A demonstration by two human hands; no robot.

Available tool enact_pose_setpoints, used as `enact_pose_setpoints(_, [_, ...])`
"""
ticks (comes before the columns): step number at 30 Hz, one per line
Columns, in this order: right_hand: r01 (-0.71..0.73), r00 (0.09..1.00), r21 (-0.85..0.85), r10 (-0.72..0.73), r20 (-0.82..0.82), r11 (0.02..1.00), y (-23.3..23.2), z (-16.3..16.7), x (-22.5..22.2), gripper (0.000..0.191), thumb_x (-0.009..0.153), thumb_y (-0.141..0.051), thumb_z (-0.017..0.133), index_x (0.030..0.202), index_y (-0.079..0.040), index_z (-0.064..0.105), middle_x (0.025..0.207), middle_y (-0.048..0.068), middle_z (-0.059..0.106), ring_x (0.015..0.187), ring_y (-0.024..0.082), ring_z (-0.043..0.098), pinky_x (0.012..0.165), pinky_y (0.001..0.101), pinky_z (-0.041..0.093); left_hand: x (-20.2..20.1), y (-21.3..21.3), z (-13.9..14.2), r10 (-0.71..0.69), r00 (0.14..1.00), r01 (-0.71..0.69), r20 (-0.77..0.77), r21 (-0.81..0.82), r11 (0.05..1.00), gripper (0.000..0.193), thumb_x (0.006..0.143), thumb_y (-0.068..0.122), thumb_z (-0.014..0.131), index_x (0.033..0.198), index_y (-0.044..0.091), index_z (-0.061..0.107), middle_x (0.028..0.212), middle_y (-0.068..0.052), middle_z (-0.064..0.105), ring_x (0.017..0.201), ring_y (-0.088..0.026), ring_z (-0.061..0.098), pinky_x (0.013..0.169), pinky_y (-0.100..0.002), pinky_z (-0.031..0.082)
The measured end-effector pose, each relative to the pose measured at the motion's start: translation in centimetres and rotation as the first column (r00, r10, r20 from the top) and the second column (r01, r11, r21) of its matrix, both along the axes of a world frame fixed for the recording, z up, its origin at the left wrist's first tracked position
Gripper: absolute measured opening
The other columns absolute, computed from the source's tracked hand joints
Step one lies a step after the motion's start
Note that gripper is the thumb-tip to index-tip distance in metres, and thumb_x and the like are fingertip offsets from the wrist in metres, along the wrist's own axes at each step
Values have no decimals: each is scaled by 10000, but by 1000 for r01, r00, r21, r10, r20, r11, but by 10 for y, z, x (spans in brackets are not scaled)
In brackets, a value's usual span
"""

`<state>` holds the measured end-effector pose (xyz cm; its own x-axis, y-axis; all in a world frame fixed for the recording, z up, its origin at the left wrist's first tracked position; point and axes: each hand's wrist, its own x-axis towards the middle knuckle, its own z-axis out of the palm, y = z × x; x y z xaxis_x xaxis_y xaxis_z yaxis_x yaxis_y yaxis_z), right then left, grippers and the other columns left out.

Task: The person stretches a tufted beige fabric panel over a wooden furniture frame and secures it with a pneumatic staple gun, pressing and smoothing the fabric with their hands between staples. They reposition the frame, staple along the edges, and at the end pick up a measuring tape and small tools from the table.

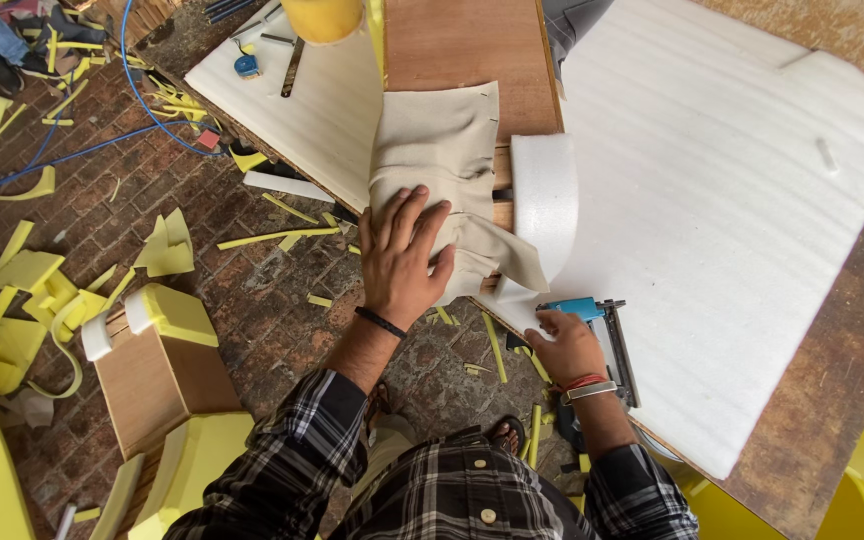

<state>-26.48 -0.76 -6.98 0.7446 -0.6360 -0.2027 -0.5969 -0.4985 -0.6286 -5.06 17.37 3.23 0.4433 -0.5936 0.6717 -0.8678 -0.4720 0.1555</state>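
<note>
Head view: the left hand (399,257) presses flat, fingers spread, on wrinkled beige cloth (439,160) over a wooden board (462,40). The right hand (564,346) grips a blue-topped staple gun (597,330) lying on soft white foam sheet (732,200).

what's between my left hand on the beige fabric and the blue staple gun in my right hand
In the head view, a curled-up flap of white foam sheet and the fabric's loose corner.

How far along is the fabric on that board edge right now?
Done: the beige fabric is draped over the wooden panel. In hand: the left hand presses it flat at the edge, and the right hand grips the blue staple gun. Left: the fabric's lower corner hangs loose; white foam roll stays curled.
</note>
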Motion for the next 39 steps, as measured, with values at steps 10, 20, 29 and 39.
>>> enact_pose_setpoints(10, [-3,881,-56,30,473,998,71,123,27,141,877,-138,748,986,-58,789,824,71,763,678,208,743,651,318,577,13,2,38,-126,992,125,-31,-32,992,686,827,417,793,1434,173,587,1522,-128,446,1442,-343,395,1187,-589,313])
enact_pose_setpoints(20, [25,726,-498,326,605,867,90,177,131,611,953,-280,648,1467,24,519,1479,248,553,1394,412,508,1153,500,384,49,6,25,-410,911,393,-49,-201,897,563,902,301,733,1396,63,607,1501,-130,568,1453,-345,470,1235,-530,356])
enact_pose_setpoints(29, [264,685,-452,164,709,852,106,143,148,434,891,-148,585,1288,-12,692,1362,178,679,1349,334,614,1176,454,410,54,23,34,-607,787,559,-110,-290,777,422,911,206,717,1312,76,691,1369,-113,674,1360,-333,570,1180,-500,420])
enact_pose_setpoints(39, [320,668,-440,129,733,839,103,158,145,401,833,-51,574,1191,-20,751,1263,153,733,1243,297,688,1120,443,455,88,9,84,-636,646,533,-422,-347,772,206,890,154,662,1012,120,825,904,-19,816,838,-221,785,788,-368,579])
